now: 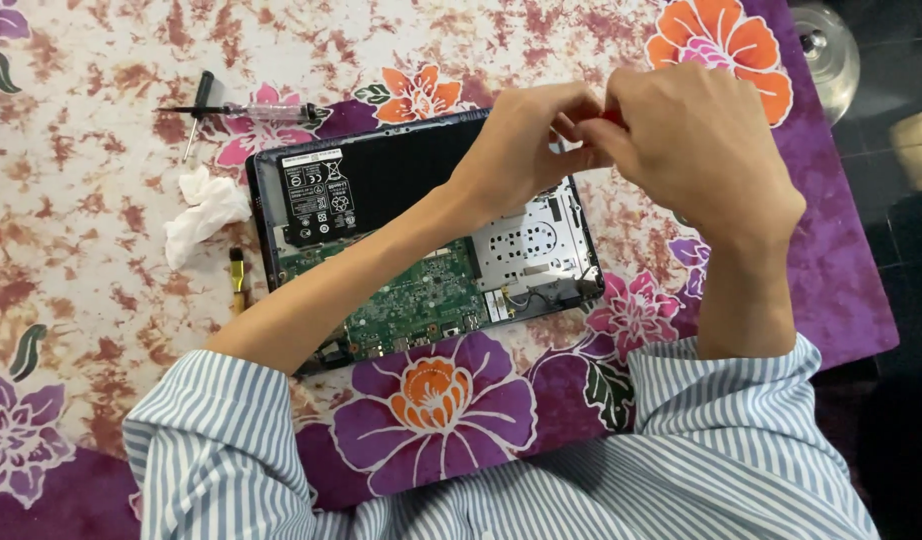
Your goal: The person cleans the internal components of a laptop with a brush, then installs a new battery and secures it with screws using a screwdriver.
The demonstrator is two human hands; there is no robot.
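Laptop (421, 240), opened with its back cover off, lies flat on the flowered cloth over the bench (101, 300). It looks rigid but fragile inside: green circuit board, black battery slab, perforated metal plate. I judge it best held by its outer plastic edges. Above its far right corner, the left hand (526, 140) and right hand (696, 150) meet, fingers pinched shut on a small red-handled tool (611, 116). Left of the laptop lie a crumpled white tissue (206, 210) and a slim screwdriver (246, 112).

Both hands (621, 140) together on a small red-handled tool (611, 117) above the opened laptop (421, 240).
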